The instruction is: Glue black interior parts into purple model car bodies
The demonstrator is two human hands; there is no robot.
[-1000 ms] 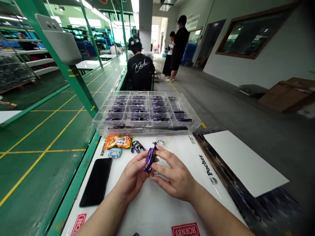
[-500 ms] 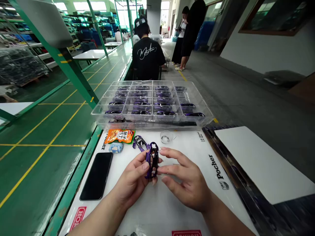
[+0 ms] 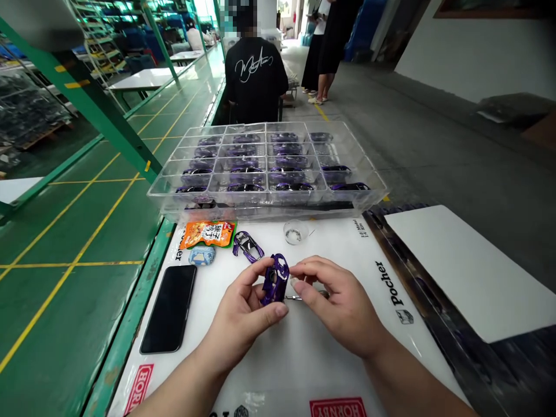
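A purple model car body shell is tilted on its side between the fingers and thumb of my left hand, above the white work mat. My right hand is just to the right of the shell, its thumb and forefinger drawn together near the shell's edge. Anything between those fingertips is too small to make out. A thin metal tool shows below the right fingers, partly hidden by the hand. Behind the shell, a second purple car part with an open frame lies on the mat.
A clear divided tray with several purple car bodies spans the back. A small clear cup stands before it. On the left are an orange snack packet, a blue case and a phone. A white board lies right.
My left hand has turned the shell to show another side. The right fingers have drawn together and moved closer to it. The metal tool is more visible. The view has tilted downward.
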